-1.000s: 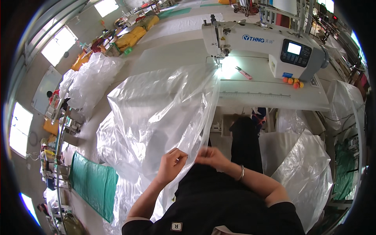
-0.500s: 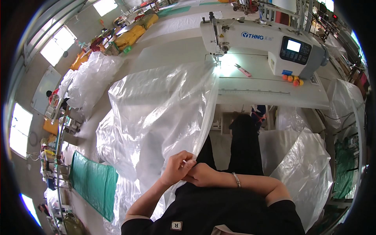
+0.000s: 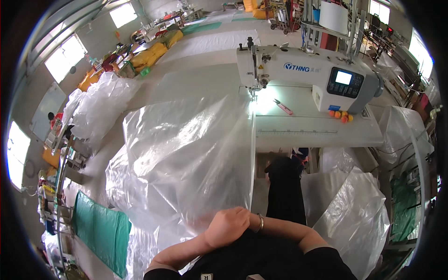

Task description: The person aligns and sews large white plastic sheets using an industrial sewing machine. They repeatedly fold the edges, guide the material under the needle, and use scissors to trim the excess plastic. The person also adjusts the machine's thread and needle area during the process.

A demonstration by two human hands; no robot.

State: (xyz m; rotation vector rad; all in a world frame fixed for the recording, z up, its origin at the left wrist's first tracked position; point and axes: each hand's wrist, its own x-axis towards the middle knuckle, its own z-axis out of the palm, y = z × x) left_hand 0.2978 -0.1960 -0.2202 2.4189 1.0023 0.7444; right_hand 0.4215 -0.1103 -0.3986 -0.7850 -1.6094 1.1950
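Note:
A large clear plastic sheet (image 3: 186, 154) hangs from the sewing machine (image 3: 289, 72) toward my body, its right edge drawn straight from the lit needle area to my hands. My left hand (image 3: 227, 227) is closed in a fist on that edge, close to my waist. Just behind it, my right hand (image 3: 253, 222) is mostly covered by the left, so its fingers are hidden; a bracelet (image 3: 261, 222) circles that wrist. Small pink-handled thread snips (image 3: 283, 107) lie on the machine bed, right of the needle.
Several orange and yellow balls (image 3: 344, 116) sit below the machine's control panel. More clear plastic (image 3: 354, 205) is heaped at my right, and another pile (image 3: 102, 102) stands far left. A green sheet (image 3: 100, 231) lies on the floor at the left.
My hands have drawn closer to my body, and the left has turned over and now covers the right. The sheet's edge is straighter. The whole view has tilted upward.

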